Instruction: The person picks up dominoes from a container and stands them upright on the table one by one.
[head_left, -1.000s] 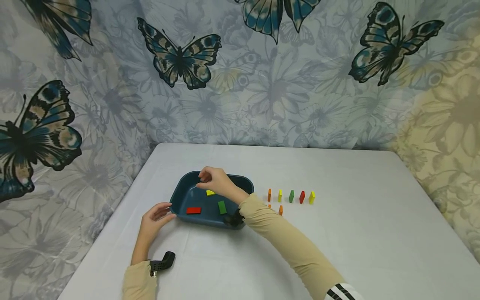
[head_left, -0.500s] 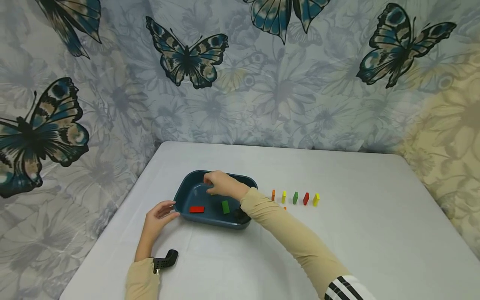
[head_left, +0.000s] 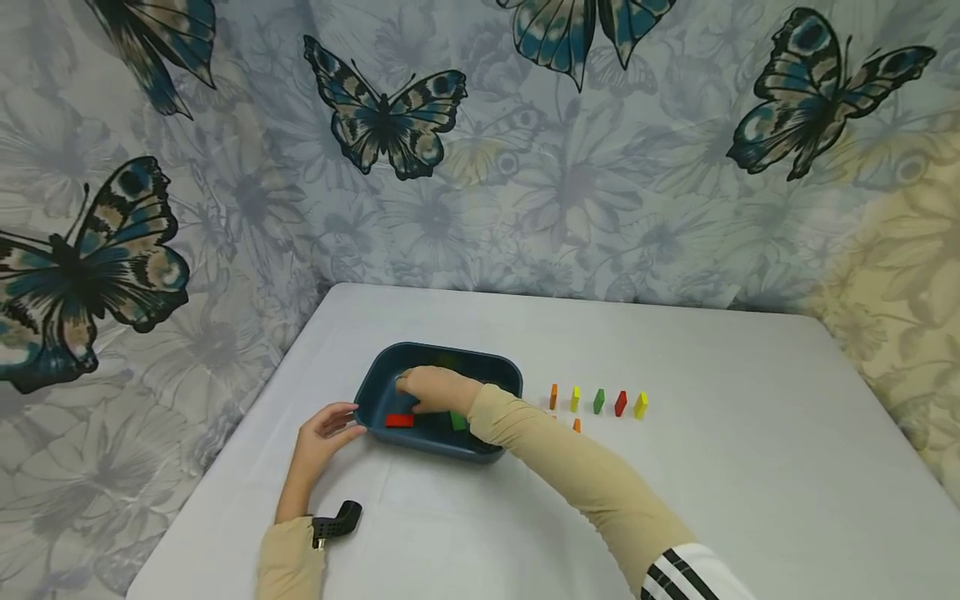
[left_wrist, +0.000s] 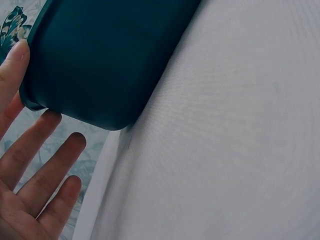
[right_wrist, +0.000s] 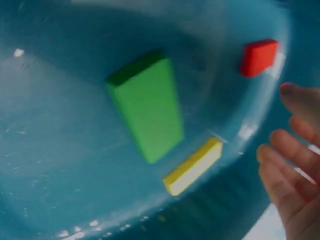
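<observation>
A dark blue tub (head_left: 420,350) stands on the white table. My left hand (head_left: 322,437) touches its left corner; in the left wrist view the thumb lies at the tub's rim (left_wrist: 37,102) and the other fingers are fairly straight. Inside the tub, my right hand (head_left: 442,388) reaches in with loosely bent fingers, near a red block (head_left: 400,420). In the right wrist view, a green block (right_wrist: 147,110) and a yellow block (right_wrist: 193,166) lie on the tub's floor. No held thing shows between the right hand's visible fingertips. In the head view this hand hides part of the tub.
Right of the tub, small blocks stand upright in a row: orange (head_left: 553,397), yellow (head_left: 575,399), green (head_left: 598,401), red (head_left: 621,403) and yellow (head_left: 641,406). Another orange block (head_left: 577,425) stands nearer, beside the right sleeve (head_left: 577,458). A butterfly-patterned wall backs the table.
My right hand has moved from the tub's far side down and toward its near side, closer to the red block. The left hand stays at the corner. The head view has shifted slightly.
</observation>
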